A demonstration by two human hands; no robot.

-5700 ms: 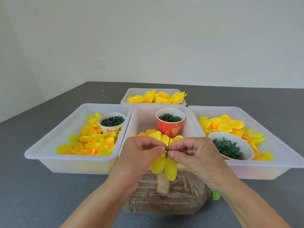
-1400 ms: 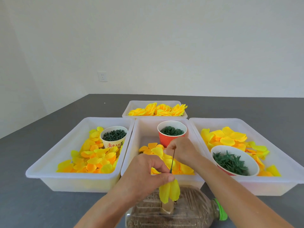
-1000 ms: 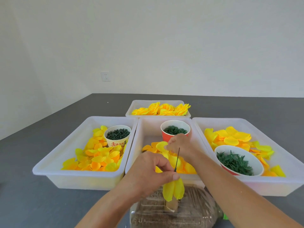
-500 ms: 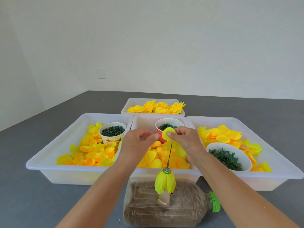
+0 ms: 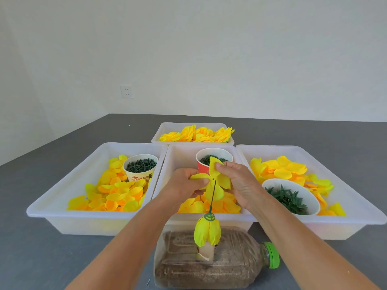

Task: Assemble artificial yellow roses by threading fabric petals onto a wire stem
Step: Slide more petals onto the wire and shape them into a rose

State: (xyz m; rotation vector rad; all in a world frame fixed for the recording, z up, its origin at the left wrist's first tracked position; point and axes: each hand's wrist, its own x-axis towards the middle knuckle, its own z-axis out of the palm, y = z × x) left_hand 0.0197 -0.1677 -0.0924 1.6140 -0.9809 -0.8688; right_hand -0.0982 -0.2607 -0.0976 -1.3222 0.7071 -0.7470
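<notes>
A yellow fabric petal piece (image 5: 215, 181), a multi-lobed layer, sits spread at the top of the thin green wire stem (image 5: 212, 196), its centre right at the wire's tip, which suits threading: the piece probably has to be pierced at the middle before it can slide down. The left hand (image 5: 184, 185) pinches one lobe and the right hand (image 5: 238, 183) pinches the opposite upper lobe, each grip closed on the fabric, so the layer is held taut and level over the point. Lower on the stem, a green ribbed retainer (image 5: 209, 217) caps a closed bud of yellow petals (image 5: 207, 233), which looks like the flower's core waiting for outer layers. The stem stands upright in a pale plug (image 5: 206, 252) set in a clear plastic bottle (image 5: 209, 266) lying on its side and filled with brown grain, apparently ballast that frees both hands. Behind it, the middle white tray (image 5: 178, 155) keeps loose petals and a red paper cup (image 5: 202, 169) of green parts within reach; the left tray (image 5: 62, 216) and the right tray (image 5: 356, 214) hold more petals and cups, and a far tray (image 5: 163, 128) holds finished roses, all on the grey bench (image 5: 41, 258).
</notes>
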